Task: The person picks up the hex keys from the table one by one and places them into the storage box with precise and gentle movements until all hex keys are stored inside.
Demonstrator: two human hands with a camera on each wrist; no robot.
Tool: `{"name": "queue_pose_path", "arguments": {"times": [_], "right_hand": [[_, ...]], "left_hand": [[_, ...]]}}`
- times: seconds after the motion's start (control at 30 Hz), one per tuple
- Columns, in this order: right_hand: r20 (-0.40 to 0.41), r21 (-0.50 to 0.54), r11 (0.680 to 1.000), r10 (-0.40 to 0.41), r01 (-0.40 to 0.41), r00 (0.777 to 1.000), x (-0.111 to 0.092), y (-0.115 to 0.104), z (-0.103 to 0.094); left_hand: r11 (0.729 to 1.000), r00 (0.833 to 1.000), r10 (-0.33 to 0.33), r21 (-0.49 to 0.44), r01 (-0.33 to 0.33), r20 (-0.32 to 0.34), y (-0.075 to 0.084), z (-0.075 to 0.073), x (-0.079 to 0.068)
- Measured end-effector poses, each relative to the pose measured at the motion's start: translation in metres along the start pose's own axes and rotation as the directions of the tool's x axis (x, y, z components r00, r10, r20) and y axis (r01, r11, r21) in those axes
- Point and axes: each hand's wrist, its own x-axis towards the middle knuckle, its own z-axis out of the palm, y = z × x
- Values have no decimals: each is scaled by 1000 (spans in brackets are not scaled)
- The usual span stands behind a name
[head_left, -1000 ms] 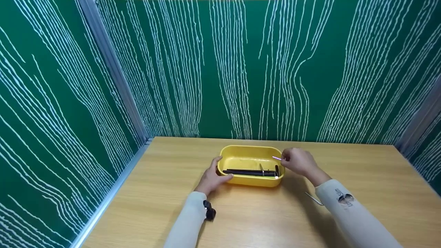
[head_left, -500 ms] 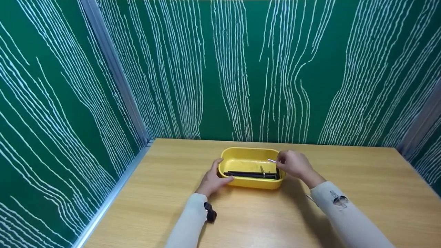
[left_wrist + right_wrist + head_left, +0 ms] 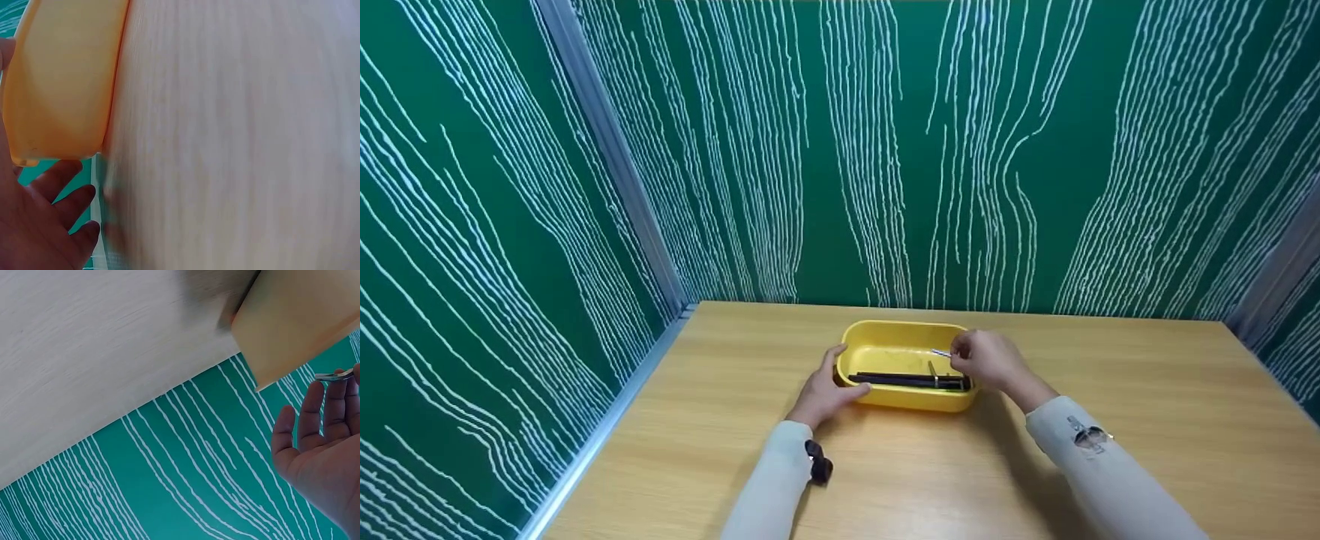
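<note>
A yellow plastic tub (image 3: 903, 399) stands on the wooden table. My left hand (image 3: 819, 391) holds its left end, thumb over the front rim and fingers along the side; the left wrist view shows the other fingers spread beneath the tub's corner. My right hand (image 3: 987, 361) pinches a small, slim silver metal piece (image 3: 333, 376) over the tub's right end. In the head view, that silver piece (image 3: 941, 353) points left, above the tub's inside. Long black rods (image 3: 896, 379) lie along the tub's front wall, with a thin metallic piece (image 3: 932, 370) across them.
The wooden table (image 3: 720, 360) extends around the tub. Green panels (image 3: 855, 150) with white wavy lines rise behind and to the left, joined by a grey metal post (image 3: 611, 150). A dark device sits on the left wrist (image 3: 818, 463).
My right hand has moved left with the silver piece, farther over the tub. A silver rod on the table at right is now hidden by my right sleeve. My left hand keeps its hold.
</note>
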Motion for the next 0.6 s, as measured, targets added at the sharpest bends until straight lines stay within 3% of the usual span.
{"name": "queue_pose_path", "arguments": {"times": [0.6], "right_hand": [[10,-7,1000,-6,6,1000,5,-6,22]], "left_hand": [[1000,1000,-12,-15,12,4,0,1,0]]}}
